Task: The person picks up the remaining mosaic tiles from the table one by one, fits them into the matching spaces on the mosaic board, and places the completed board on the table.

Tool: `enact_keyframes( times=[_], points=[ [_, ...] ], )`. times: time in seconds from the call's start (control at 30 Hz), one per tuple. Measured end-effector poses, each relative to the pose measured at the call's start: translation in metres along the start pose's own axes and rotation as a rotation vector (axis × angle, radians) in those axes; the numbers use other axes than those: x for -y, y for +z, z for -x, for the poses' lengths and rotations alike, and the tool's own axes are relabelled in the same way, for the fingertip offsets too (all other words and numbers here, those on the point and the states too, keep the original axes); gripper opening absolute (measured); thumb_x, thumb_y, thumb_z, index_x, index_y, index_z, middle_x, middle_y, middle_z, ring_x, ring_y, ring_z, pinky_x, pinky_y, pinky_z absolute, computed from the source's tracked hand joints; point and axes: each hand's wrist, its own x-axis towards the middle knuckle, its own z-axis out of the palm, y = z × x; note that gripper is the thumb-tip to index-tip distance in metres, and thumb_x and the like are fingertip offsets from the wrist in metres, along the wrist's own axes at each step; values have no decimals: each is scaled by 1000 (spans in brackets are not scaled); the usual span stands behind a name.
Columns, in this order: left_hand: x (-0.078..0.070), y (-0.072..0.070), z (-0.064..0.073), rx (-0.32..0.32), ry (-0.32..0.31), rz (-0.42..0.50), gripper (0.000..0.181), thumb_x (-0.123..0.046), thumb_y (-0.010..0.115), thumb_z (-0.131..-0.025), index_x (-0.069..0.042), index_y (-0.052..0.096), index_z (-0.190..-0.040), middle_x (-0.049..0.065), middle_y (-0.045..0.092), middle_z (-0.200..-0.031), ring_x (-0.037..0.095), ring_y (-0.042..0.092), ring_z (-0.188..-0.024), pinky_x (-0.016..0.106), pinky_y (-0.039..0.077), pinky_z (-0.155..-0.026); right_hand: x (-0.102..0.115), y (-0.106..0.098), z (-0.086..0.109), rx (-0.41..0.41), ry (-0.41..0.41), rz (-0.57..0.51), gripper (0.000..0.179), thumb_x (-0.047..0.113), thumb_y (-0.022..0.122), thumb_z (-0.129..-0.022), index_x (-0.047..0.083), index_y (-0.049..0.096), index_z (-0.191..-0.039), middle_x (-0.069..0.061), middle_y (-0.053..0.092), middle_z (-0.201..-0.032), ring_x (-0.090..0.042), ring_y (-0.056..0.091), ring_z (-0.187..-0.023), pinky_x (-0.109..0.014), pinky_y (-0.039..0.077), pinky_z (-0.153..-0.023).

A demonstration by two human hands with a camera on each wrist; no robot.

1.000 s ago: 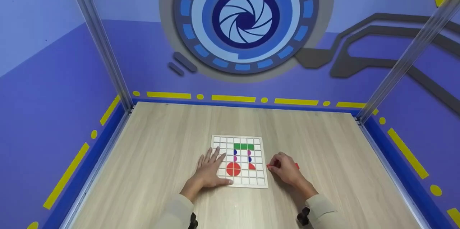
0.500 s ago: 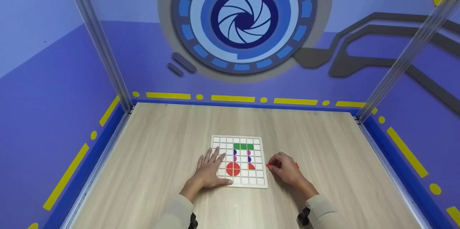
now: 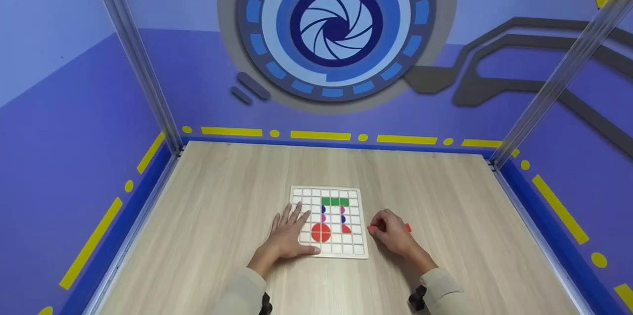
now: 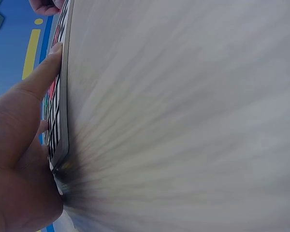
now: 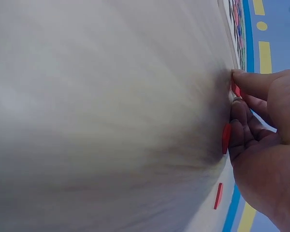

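A: Where do we find the grid board?
B: We see the grid board (image 3: 347, 249), ruled in small white squares, lying flat on a pale wooden table (image 3: 222, 206), between a person's two hands.

A: What shapes do we make out on it?
B: Toward the far side, a green bar (image 3: 335, 202). Below it are two short columns of blue and pink half-rounds. Nearer us sits a red circle (image 3: 316, 228) split in quarters, with a single red quarter (image 3: 346, 229) to its right.

A: And the left hand (image 3: 286, 238)?
B: It lies spread across the board's left side, fingers straight, the thumb resting by the near edge. It grasps nothing.

A: The right hand (image 3: 393, 232)?
B: Just beside the board's right edge, we see thumb and forefinger pinching a small red piece (image 3: 371, 228); the other fingers are curled. From the right wrist, we notice a second red piece (image 5: 225, 138) next to those curled fingers, and a third red piece (image 5: 219, 195) farther off, apart from the hand.

A: Anything behind?
B: A blue-violet wall (image 3: 188, 77) bearing a large round emblem (image 3: 336, 25).
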Motion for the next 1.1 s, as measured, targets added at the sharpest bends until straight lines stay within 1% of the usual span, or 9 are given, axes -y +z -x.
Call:
enact_keyframes(
  times=[0.17,0.23,0.43,0.57,0.63,0.7,0.83,1.0,1.1],
  points=[
    [0,1,-1,2,-3,3,112,-62,83,-84,-7,32,-167,20,11,-176,47,2,-161,68,3,-127,3,0,0,-23,-4,-10,13,3,79,-94,6,67,-95,-4,63,-90,-15,56,-82,-24,46,-69],
    [0,2,-1,3,-8,2,112,-63,82,-83,-8,31,-167,20,10,-177,46,2,-162,68,2,-127,5,0,-1,-29,-16,18,14,1,80,-93,6,67,-94,-4,64,-88,-15,56,-81,-25,47,-68],
    [1,3,0,2,-5,5,112,-63,82,-83,-7,32,-166,21,10,-176,48,2,-161,69,2,-126,11,-3,-5,-12,-71,173,18,-3,82,-89,10,69,-89,3,60,-83,-13,54,-77,-27,47,-66],
    [1,3,-1,1,0,17,112,-61,83,-83,-6,33,-166,22,10,-176,49,2,-161,70,1,-126,13,-8,-6,9,-47,192,19,-5,81,-89,10,70,-86,6,62,-79,-11,55,-74,-27,48,-64],
    [1,3,-1,1,0,15,111,-61,83,-83,-6,33,-166,22,10,-176,49,1,-161,70,1,-126,16,-9,-7,14,-17,173,16,-5,79,-90,9,72,-89,5,62,-79,-11,55,-73,-27,48,-63],
    [1,3,0,2,-3,8,111,-62,82,-84,-7,32,-166,21,10,-176,48,1,-161,69,1,-126,18,-9,-7,15,12,139,12,-5,76,-93,7,75,-96,3,63,-82,-12,56,-76,-26,48,-64],
    [1,2,0,0,-6,3,111,-61,83,-84,-7,32,-166,21,10,-176,48,2,-161,69,2,-126,27,-8,-7,2,36,46,14,-2,71,-98,5,77,-109,-2,66,-92,-15,56,-82,-26,48,-66],
    [0,1,0,0,-16,0,111,-63,81,-84,-10,31,-167,19,9,-177,46,0,-162,67,2,-127,40,-4,-10,4,12,-68,10,-3,68,-100,2,73,-107,-3,66,-92,-18,58,-84,-25,49,-68],
    [-1,1,0,-2,-18,1,111,-64,81,-85,-10,31,-168,19,9,-177,46,0,-162,67,2,-127,47,2,-13,14,0,-123,8,-3,69,-99,3,72,-104,-2,68,-91,-18,60,-83,-25,51,-69]
  ],
)
